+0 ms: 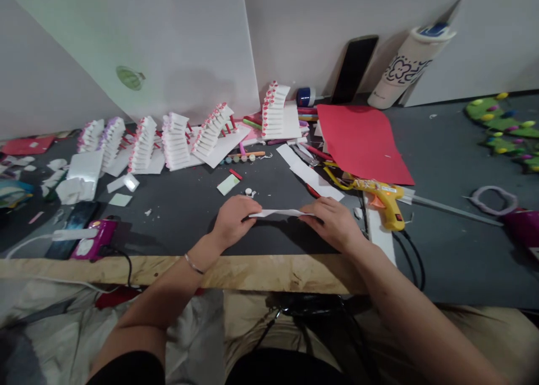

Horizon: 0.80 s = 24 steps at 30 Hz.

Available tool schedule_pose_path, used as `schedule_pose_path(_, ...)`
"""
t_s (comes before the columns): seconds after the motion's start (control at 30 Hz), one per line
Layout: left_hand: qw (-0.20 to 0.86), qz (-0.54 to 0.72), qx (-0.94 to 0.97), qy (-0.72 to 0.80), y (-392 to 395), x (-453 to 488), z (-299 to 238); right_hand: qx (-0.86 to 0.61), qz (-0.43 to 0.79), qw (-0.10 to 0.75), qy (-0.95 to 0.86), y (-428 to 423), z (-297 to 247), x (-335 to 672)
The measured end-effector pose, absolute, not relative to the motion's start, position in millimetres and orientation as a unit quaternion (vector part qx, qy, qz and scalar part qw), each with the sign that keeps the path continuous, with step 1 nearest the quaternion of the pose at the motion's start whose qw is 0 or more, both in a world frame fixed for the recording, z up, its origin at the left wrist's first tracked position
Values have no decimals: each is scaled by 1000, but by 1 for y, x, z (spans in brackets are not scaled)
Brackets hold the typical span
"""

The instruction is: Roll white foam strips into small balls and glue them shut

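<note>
A narrow white paper strip [280, 212] is stretched level between my two hands, just above the dark table near its front edge. My left hand [236, 218] pinches the strip's left end between thumb and fingers. At the other end, my right hand [330, 221] grips it the same way. The strip looks slightly bent or twisted in the middle. Beyond my hands lie a small pale green card [228, 184], a short red stick [236, 174] and a tiny white round piece [248, 192]. Wider white paper strips [318, 182] lie behind my right hand.
A yellow glue gun [389, 202] lies at right beside red paper [362, 143]. Several small white stepped models with red or purple tips [176, 141] line the back. A tumbler [408, 65] and phone [355, 68] lean against the wall. A purple power adapter [95, 239] sits left.
</note>
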<state>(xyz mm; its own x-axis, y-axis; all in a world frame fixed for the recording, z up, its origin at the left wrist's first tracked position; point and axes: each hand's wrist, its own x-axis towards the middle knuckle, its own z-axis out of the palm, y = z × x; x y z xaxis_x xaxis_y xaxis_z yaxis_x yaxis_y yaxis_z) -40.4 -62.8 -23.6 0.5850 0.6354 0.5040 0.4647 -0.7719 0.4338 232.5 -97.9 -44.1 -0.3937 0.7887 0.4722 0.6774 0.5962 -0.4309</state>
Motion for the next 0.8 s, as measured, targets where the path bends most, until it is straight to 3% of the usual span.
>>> schedule_pose_path(0.2,70,211,933,283,-60,-48,-17,-432,-10,259,-864,-100,-41,234)
schedule_pose_path(0.43,84,93,958,259,-69,-50,-18,-413,21,225,-883,-98,-46,241)
schedule_pose_path(0.8,169,144,921,320,-61,-54,-27,-401,98,251,-875,-98,-45,247)
